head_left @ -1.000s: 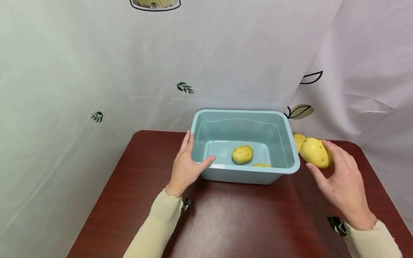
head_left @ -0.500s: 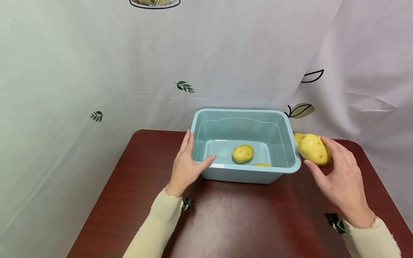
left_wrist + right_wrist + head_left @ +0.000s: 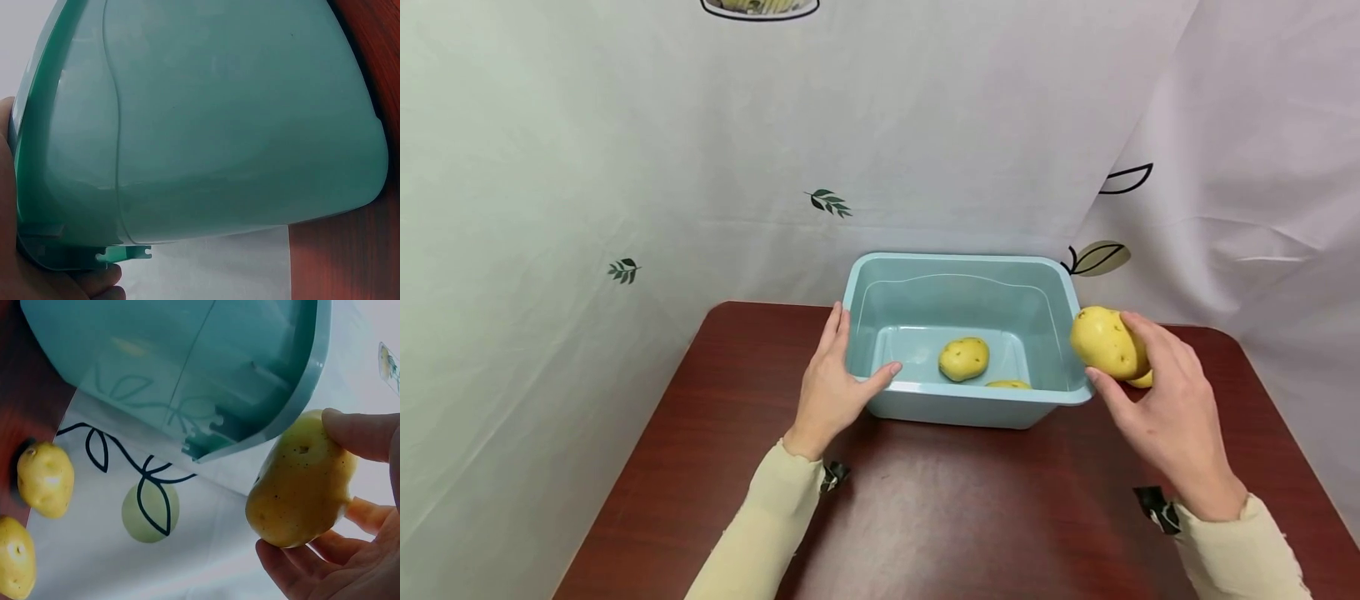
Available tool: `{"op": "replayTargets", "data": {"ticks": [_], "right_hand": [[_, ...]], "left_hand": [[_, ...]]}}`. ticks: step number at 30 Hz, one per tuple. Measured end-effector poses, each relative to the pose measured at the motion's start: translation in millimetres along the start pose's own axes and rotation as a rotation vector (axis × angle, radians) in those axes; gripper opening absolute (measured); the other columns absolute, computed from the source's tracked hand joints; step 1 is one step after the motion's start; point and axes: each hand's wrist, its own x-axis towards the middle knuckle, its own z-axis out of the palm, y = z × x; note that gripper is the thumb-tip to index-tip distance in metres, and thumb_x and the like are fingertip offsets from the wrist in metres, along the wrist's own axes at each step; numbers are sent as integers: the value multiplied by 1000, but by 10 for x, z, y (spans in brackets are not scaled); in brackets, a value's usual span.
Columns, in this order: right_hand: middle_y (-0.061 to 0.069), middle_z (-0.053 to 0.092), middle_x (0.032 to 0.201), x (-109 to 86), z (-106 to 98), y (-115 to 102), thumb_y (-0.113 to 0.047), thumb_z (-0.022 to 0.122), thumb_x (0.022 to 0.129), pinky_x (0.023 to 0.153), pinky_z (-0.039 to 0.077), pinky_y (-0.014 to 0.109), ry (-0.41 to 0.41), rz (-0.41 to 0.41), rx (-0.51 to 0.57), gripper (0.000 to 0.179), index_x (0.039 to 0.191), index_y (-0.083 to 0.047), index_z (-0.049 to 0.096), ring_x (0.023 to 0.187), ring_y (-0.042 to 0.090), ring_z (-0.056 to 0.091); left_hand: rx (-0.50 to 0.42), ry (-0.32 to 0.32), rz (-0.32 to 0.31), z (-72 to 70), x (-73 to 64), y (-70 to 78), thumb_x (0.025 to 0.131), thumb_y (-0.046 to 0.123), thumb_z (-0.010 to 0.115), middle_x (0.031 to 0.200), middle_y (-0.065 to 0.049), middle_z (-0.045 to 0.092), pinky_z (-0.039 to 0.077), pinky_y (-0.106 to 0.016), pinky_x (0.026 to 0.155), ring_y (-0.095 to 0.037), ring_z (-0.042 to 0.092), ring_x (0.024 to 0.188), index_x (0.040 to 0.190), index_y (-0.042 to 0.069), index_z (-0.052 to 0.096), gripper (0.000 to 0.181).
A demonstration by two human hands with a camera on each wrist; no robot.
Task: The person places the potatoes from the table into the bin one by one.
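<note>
A light blue plastic tub (image 3: 951,406) stands near the table's back edge, one potato (image 3: 964,359) on its floor and part of another potato (image 3: 1009,384) showing behind the front wall. My left hand (image 3: 833,383) holds the tub's front left corner, thumb along the front rim and fingers at the left rim. Thumb and fingers of my right hand (image 3: 1176,417) grip a yellow potato (image 3: 300,487), raised beside the tub's right rim. In the right wrist view two loose potatoes, one upper (image 3: 45,479) and one lower (image 3: 15,556), lie right of the tub.
The dark red wooden table (image 3: 955,517) has rounded back corners. A white cloth (image 3: 955,125) with leaf prints hangs close behind the tub and on both sides.
My right hand has moved left and slightly up with the potato, from over the loose potatoes to the tub's right rim. The left hand and the tub have stayed put.
</note>
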Motion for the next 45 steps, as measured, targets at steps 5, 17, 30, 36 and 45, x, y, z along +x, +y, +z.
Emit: {"op": "replayTargets", "data": {"ticks": [5,17,30,36,45], "right_hand": [[21,57,138,5,40,-34,0,90,67,107,36,47,-2,-11,12,84,143,-5,55,121,45,49],[20,57,137,48,180,-139,-2,90,69,100,37,50,-38,-59,34,80,141,-2,56,120,42,51],[18,54,142,70,283,-171,-5,90,71,92,41,54,-73,-32,39,82,144,-7,54,122,41,50],[19,55,140,94,313,-163,-4,89,72,96,40,59,-78,-50,34,79,144,-6,55,122,42,50],[17,54,141,133,419,-202,-5,88,74,100,39,57,-120,-62,40,77,144,-6,55,127,38,47]], "left_hand": [[0,2,0,-1,3,2,82,63,72,167,4,16,42,-50,106,-24,40,143,157,2,29,106],[8,13,7,1,2,-5,83,60,74,167,0,20,43,-52,105,-27,43,141,156,1,31,104],[9,12,11,5,9,-8,83,60,74,166,-1,20,42,-52,105,-28,42,142,156,1,31,104],[3,2,15,21,29,5,83,62,73,167,0,18,42,-52,105,-26,40,143,157,2,30,104],[0,18,21,9,1,1,83,60,74,166,-3,21,44,-53,103,-28,44,140,156,1,31,104]]}}
